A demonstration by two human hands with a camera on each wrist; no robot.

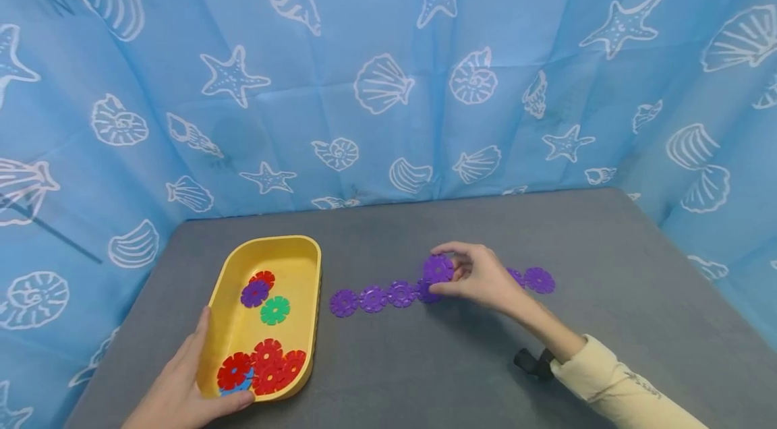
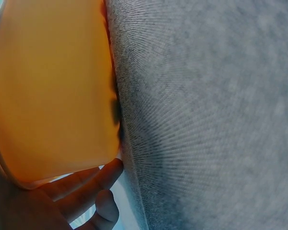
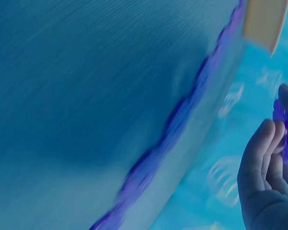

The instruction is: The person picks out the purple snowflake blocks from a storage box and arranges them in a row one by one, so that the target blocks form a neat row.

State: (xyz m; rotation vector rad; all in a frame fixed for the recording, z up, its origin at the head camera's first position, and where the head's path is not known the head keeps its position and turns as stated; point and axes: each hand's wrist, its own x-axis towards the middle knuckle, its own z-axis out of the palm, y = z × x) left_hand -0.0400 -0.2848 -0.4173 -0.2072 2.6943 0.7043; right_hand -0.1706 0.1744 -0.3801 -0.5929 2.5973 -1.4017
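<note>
My right hand [image 1: 479, 277] pinches a purple notched plastic disc [image 1: 438, 268] between thumb and fingers, raised above a row of purple discs [image 1: 373, 299] on the table. In the right wrist view the held disc [image 3: 282, 124] shows edge-on, and the row [image 3: 170, 127] runs diagonally, blurred. The hand and forearm hide part of the row; its right end shows past the wrist as a disc [image 1: 539, 280]. My left hand [image 1: 182, 375] grips the near left corner of a yellow tray [image 1: 317, 321], thumb at the near rim. In the left wrist view, fingers [image 2: 89, 187] bend beside the tray wall.
Inside the tray lie several red discs [image 1: 267, 365], a green disc [image 1: 275, 310], a purple disc [image 1: 254, 293] and partly covered blue pieces [image 1: 238, 385]. A small black object [image 1: 534, 363] lies by the right sleeve. A blue shell-patterned curtain [image 1: 382, 139] borders the grey table [image 1: 388, 375].
</note>
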